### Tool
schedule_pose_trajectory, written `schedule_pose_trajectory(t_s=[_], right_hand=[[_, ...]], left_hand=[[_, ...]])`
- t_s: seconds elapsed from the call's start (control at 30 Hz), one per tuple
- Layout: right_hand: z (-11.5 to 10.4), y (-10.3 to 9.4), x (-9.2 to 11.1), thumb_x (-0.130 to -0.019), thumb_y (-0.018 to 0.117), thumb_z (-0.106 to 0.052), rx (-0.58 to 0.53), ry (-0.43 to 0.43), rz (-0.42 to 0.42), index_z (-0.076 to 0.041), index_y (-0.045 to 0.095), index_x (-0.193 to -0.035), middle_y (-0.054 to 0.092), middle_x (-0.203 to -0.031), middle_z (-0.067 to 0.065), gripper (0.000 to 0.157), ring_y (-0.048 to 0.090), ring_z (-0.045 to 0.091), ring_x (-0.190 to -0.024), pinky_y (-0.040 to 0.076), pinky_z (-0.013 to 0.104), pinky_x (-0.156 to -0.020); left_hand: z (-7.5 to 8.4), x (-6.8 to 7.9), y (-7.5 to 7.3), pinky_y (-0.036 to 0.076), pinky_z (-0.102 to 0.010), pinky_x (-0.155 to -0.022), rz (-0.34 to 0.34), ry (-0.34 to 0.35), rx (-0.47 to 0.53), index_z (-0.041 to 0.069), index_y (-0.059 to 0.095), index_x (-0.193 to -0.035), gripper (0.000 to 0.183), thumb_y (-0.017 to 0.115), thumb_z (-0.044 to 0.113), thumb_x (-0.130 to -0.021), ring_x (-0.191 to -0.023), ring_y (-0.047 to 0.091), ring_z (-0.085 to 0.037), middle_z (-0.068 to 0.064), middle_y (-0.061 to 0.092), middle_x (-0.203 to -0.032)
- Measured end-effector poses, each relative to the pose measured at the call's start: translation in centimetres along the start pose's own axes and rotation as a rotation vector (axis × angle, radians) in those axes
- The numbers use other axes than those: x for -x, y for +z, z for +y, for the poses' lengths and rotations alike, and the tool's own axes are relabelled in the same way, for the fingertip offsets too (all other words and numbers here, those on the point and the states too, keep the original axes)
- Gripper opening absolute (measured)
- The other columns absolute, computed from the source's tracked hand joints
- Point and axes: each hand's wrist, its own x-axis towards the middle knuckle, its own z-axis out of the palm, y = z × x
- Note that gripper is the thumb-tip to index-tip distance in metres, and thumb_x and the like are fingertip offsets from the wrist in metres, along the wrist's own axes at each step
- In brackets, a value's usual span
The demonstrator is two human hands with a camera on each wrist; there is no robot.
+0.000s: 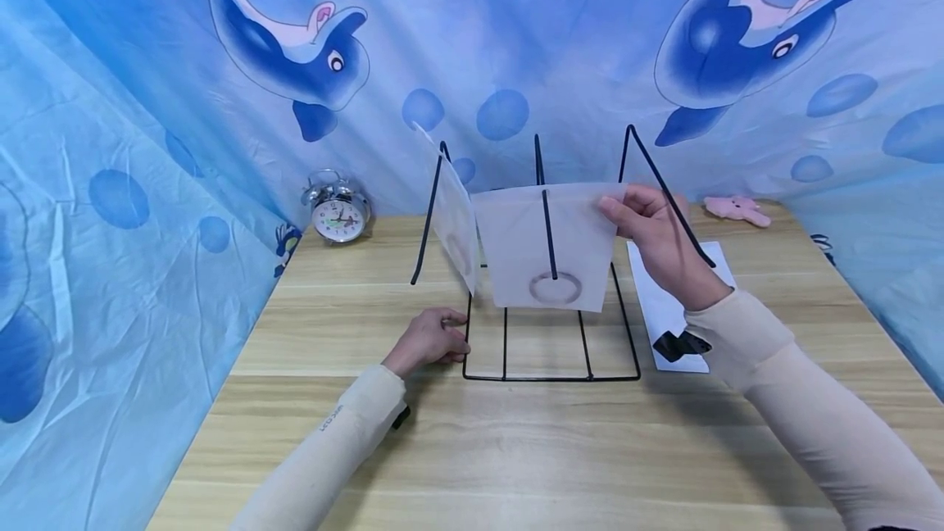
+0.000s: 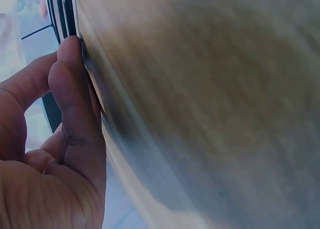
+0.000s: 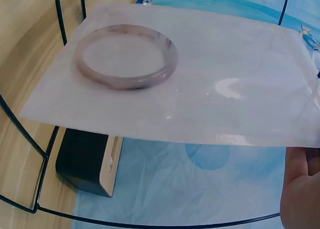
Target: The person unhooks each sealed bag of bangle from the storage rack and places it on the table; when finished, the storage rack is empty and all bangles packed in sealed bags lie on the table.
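Observation:
A black wire rack [image 1: 553, 379] with upright hooks stands on the table. My right hand [image 1: 660, 240] pinches the top right corner of a translucent pouch [image 1: 509, 244] between thumb and fingers. Inside the pouch lies a pale, brownish-mauve bangle [image 3: 125, 83]. The middle hook's prong [image 1: 549, 232] comes out near the pouch's top edge and runs down its front. Another translucent pouch [image 1: 453, 220] hangs on the left hook, turned almost edge-on. My left hand [image 1: 431, 336] grips the left wire of the rack's base, thumb and fingertips at the wire in the left wrist view.
A silver twin-bell alarm clock [image 1: 339, 220] stands at the back left. To the right of the rack lies a white sheet [image 1: 664, 306], partly under my right forearm. A small pink toy-like item [image 1: 737, 209] sits at the back right. Blue dolphin curtains [image 1: 472, 39] surround the table.

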Motion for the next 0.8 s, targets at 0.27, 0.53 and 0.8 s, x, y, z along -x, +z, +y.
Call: schedule_pose_trajectory(t_s=[0.27, 0.53, 0.8], right_hand=[[-0.5, 0.2, 1.5, -0.102, 0.061, -0.015, -0.009, 0.055, -0.03, 0.003, 0.065, -0.085, 0.074, -0.092, 0.003, 0.025, 0.068, 0.017, -0.091, 0.055, 0.028, -0.083], [-1.5, 1.1, 3.1, -0.103, 0.058, -0.01, -0.048, 0.064, -0.02, -0.003, 0.072, -0.091, 0.073, -0.09, 0.001, 0.02, 0.067, 0.015, -0.088, 0.054, 0.028, -0.08], [-2.1, 2.0, 4.6, -0.102, 0.059, -0.005, -0.065, 0.032, 0.024, 0.003, 0.071, -0.09, 0.074, -0.089, 0.004, 0.018, 0.068, 0.017, -0.088, 0.056, 0.029, -0.082]], left_hand=[[-0.1, 0.0, 0.1, 0.058, -0.028, -0.06, -0.002, 0.005, -0.001, 0.004, 0.062, -0.132, 0.053, 0.078, -0.001, -0.083, -0.067, 0.07, -0.016, -0.008, 0.07, -0.091], [0.0, -0.1, 0.1, 0.058, -0.028, -0.059, -0.004, 0.0, -0.003, 0.004, 0.062, -0.131, 0.052, 0.078, -0.001, -0.082, -0.067, 0.069, -0.016, -0.008, 0.069, -0.091], [0.1, -0.1, 0.0, 0.057, -0.028, -0.058, -0.004, -0.004, -0.01, 0.004, 0.062, -0.131, 0.052, 0.078, 0.0, -0.082, -0.066, 0.069, -0.016, -0.007, 0.07, -0.089]])
